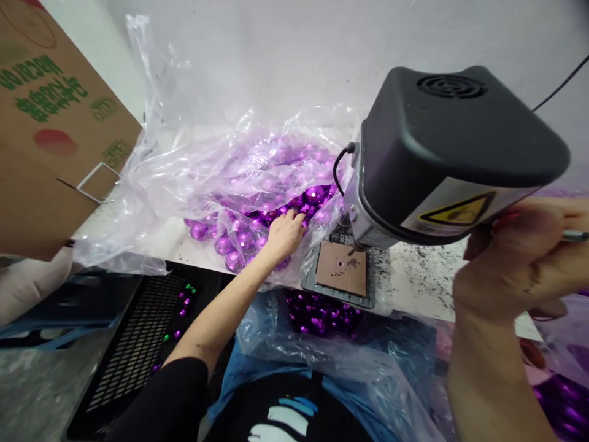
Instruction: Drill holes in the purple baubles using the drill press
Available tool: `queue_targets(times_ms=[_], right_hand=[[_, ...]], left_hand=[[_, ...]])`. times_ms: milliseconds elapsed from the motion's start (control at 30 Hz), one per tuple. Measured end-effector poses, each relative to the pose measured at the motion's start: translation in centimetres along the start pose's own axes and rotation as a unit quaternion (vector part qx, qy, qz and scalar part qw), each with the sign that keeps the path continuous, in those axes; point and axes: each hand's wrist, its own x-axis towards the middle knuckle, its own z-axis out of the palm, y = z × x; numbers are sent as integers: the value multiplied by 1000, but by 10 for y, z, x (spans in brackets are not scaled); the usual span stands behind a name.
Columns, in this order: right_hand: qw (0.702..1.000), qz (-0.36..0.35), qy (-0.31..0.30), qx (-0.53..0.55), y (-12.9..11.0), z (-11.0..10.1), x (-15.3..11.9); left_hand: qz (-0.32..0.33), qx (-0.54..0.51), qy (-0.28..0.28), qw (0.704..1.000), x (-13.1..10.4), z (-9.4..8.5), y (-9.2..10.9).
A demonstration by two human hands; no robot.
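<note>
My left hand [288, 234] reaches into the opening of a clear plastic bag [175, 184] full of shiny purple balls [234, 238]. Its fingers are bent down among the balls, and their tips are partly hidden. My right hand [519, 264] is raised at the right, its fingers wrapped round a thin metal lever [575, 235] beside a black machine [460, 141]. Under the machine's head lies a brown square plate [341, 268] with a small hole and black crumbs on it.
A cardboard box [55, 135] stands at the upper left. Below the table edge are a black crate [138, 337] and more purple balls [322, 313] in plastic at my lap. Black scraps [414, 264] litter the white table right of the plate. Another person's sleeve [32, 288] shows at the left.
</note>
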Motion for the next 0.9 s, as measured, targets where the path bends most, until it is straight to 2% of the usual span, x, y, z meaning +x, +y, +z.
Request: queue_targets(times_ms=[100,167,233,300,333,367,433,467,500,533,567,600,633,667,733,833,900], right_hand=[[1000,-22,3,8,0,1,2],[1000,-23,-6,3,0,2,5],[1000,-14,-17,5,1,4,8],[999,4,-31,20,2,6,12],[999,12,-35,29,1,8,14],[999,17,-37,36,0,9,16],[998,22,-36,40,-4,12,21],[998,26,-35,40,-5,14,23],[998,30,-32,41,-6,15,25],[998,35,-32,42,-7,17,27],[998,40,-33,44,-8,18,29],[997,44,-35,46,-7,19,31],[997,47,-39,49,-7,20,32],[997,48,-43,52,-7,21,33],[996,51,-53,57,-6,21,35],[994,64,-62,66,-7,21,35],[993,68,-60,72,-8,21,35]], left_hand=[[-9,52,-73,996,18,5,1],[-25,33,-96,995,20,-2,2],[-48,-46,-88,994,16,-19,1],[-75,-209,-71,972,8,-37,0],[-89,-317,-74,941,1,-45,1],[-102,-429,-87,893,-6,-50,4],[-122,-617,-144,764,-22,-53,13],[-131,-677,-179,701,-29,-50,19],[-139,-716,-212,650,-36,-45,26],[-147,-738,-236,614,-41,-38,32],[-153,-750,-252,593,-45,-30,38],[-156,-753,-257,586,-47,-22,43],[-158,-748,-255,592,-48,-15,47],[-159,-735,-245,612,-49,-8,49],[-156,-690,-200,678,-49,1,53],[-124,-596,-99,787,-50,11,56],[-95,-543,-46,833,-53,17,57]])
